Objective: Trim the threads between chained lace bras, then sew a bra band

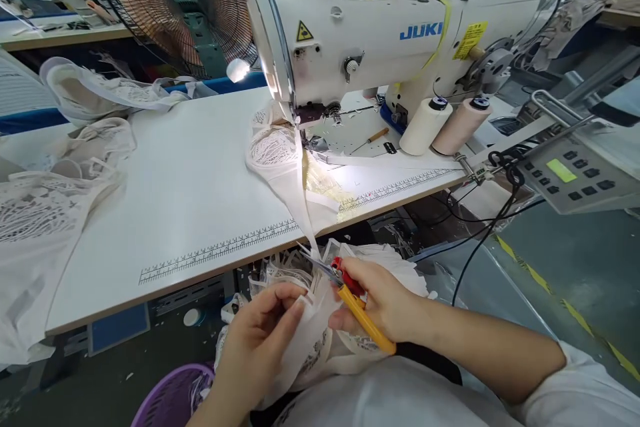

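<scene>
Ideally, left grip [265, 333], pinching cloth [318, 317], should tension it near the table's [200, 177] front edge; right grip [383, 293], clasping scissors [347, 296], should cut squarely.

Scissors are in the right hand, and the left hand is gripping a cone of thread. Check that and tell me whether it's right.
Not quite: the left hand is pinching white cloth instead, as the head view shows. The scissors are indeed in the right hand.
</scene>
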Tool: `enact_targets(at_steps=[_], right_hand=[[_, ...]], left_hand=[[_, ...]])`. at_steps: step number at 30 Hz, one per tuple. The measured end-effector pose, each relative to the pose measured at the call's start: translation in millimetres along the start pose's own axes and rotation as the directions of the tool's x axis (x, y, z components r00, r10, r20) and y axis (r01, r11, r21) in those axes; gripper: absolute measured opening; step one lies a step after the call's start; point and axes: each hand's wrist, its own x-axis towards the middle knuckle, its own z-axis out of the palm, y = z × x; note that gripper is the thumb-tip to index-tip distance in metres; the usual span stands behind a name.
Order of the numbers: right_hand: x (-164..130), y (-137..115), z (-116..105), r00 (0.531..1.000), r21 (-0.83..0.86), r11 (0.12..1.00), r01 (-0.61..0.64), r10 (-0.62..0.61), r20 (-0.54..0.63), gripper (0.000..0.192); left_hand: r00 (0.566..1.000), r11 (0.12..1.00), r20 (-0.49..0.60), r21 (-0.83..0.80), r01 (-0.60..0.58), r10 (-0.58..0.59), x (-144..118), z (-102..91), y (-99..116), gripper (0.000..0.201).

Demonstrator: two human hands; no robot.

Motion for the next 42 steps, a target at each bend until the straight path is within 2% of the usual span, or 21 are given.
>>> enact_targets(at_steps=[3,7,10,13,15,17,19,21,23,25,27,29,31,34,37,39,42], right_hand=[[4,-7,5,0.998,0.194,0.979,0.057,-0.06,0.011,0.025],[9,-8,14,0.998,0.261,0.964,0.043,-0.051,0.024,0.028],[6,-6,6,0.996,0.17,0.982,0.088,-0.091,0.009,0.023],[-3,-4,-15,0.984,0.038,0.986,0.162,-0.158,-0.082,0.015],[-10,1,-31,0.966,-0.06,0.983,0.173,-0.181,-0.182,0.01],[-15,7,-43,0.955,-0.157,0.981,0.115,-0.153,-0.253,0.006],[-19,14,-52,0.955,-0.264,0.964,0.03,-0.106,-0.278,0.006],[-20,17,-54,0.946,-0.371,0.928,-0.019,-0.103,-0.306,0.008],[-19,16,-50,0.936,-0.413,0.911,-0.011,-0.136,-0.324,0.01],[-15,12,-40,0.953,-0.374,0.926,0.049,-0.155,-0.259,0.012],[-9,6,-26,0.984,-0.307,0.943,0.129,-0.159,-0.075,0.015],[-2,2,-11,0.981,-0.265,0.947,0.181,-0.154,0.118,0.017],[3,2,-1,0.969,-0.236,0.953,0.19,-0.143,0.203,0.019],[5,5,2,0.975,-0.148,0.977,0.151,-0.123,0.183,0.019],[2,9,-5,0.979,-0.051,0.992,0.116,-0.105,0.174,0.021],[0,11,-10,0.981,-0.027,0.995,0.095,-0.089,0.17,0.021],[-2,14,-14,0.983,-0.02,0.997,0.07,-0.065,0.17,0.02]], left_hand=[[0.998,0.998,-0.004,0.008,-0.062,0.062,-10,10.7,3,0.015],[0.996,0.995,0.04,0.055,-0.086,0.083,-16,17.2,5,0.013],[0.978,0.939,0.132,0.286,-0.193,0.161,-11,6.4,2,0.009],[0.943,0.738,0.272,0.593,-0.321,0.192,-2,-15.6,-3,0.011],[0.94,0.609,0.293,0.718,-0.338,0.177,2,-29.5,-7,0.017],[0.942,0.534,0.292,0.776,-0.336,0.168,5,-38.1,-8,0.022],[0.929,0.494,0.323,0.787,-0.369,0.179,7,-39.9,-7,0.022],[0.899,0.466,0.379,0.769,-0.437,0.218,7,-36.2,-4,0.02],[0.866,0.436,0.426,0.748,-0.501,0.263,8,-29.2,-1,0.019],[0.835,0.407,0.469,0.73,-0.55,0.287,7,-20.9,2,0.017],[0.81,0.387,0.515,0.711,-0.587,0.281,7,-12.8,4,0.016],[0.79,0.367,0.545,0.699,-0.613,0.281,6,-6.7,7,0.018],[0.77,0.342,0.572,0.69,-0.638,0.283,5,-5.0,12,0.022],[0.721,0.276,0.639,0.666,-0.693,0.268,6,-14.7,18,0.02],[0.682,0.174,0.645,0.67,-0.722,0.346,6,-37.8,17,0.016],[0.696,0.153,0.6,0.704,-0.694,0.395,3,-54.1,11,0.014],[0.752,0.224,0.507,0.745,-0.628,0.422,-2,-69.4,-2,0.025]])
